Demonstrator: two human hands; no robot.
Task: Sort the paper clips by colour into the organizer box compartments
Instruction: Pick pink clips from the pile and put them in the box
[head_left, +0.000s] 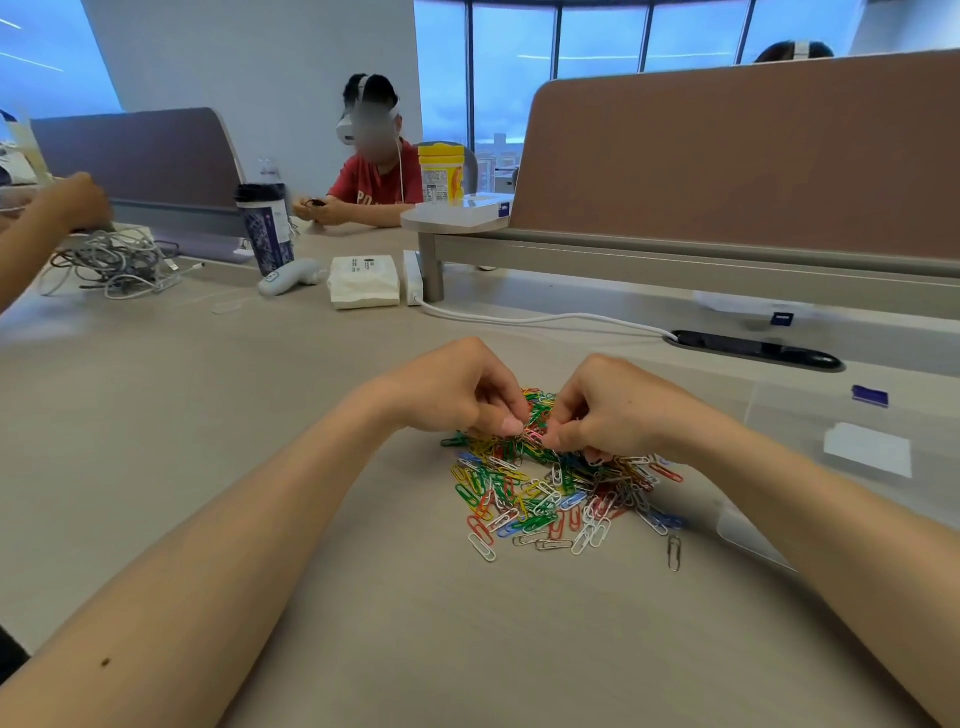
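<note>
Paper clips (545, 493) directly under both hands (452, 389)

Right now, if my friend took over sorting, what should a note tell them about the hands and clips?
Left hand and right hand: both pinch clips at the far edge of the pile.
Pile: mixed colours, on the table; one grey clip lies apart to its right.
Organizer box: clear, right of the pile; no clips visible inside.
Done: nothing sorted. Left: all colours.
</note>
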